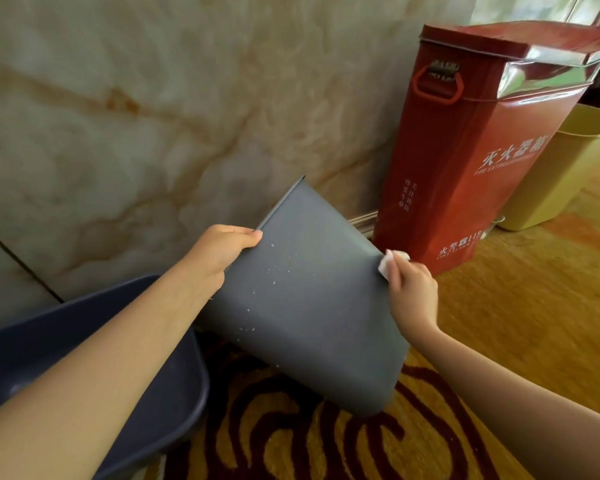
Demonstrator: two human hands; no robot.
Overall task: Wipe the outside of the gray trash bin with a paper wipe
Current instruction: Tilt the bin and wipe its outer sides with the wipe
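Forearms: reaching in from lower left and lower right of the frame, closest to the lens.
Left hand [222, 252]: clamping the left edge of the gray trash bin [309, 299], thumb lying on the broad face, fingers wrapped behind and hidden.
Right hand [413, 292]: pinching a folded paper wipe [388, 265] against the bin's right edge, fingers closed over it.
Bin position: sitting mid-frame, tilted, flat base pointing to upper left, open end angled down toward the patterned carpet [291, 438].
Bin surface: showing pale specks scattered over the broad face, most of them well left of the wipe.
Progress, judged: working only the right edge; specked face looking unwiped.
Risk, slip: holding the tilted bin by one edge; hard wiping pressure from the right possibly twisting it out of the left grip.
Risk, wipe: being small, likely shredding or bunching, possibly shedding more bits.
Risk, crowding: nearing the red metal box [465, 161] just right of the wiping hand; a long stroke possibly knocking knuckles on it.
Risk, below: hovering over the dark blue tub [146, 393] at lower left; a dropped bin possibly striking its rim.
Writing: reading "灭火器箱" and "FIRE EXTINGUISHER…" in white on the red box; "火警" and "119" low down; smaller vertical characters too blurred for reading.
Brands: none showing on bin, tub or the yellow bin [561, 174] at right.
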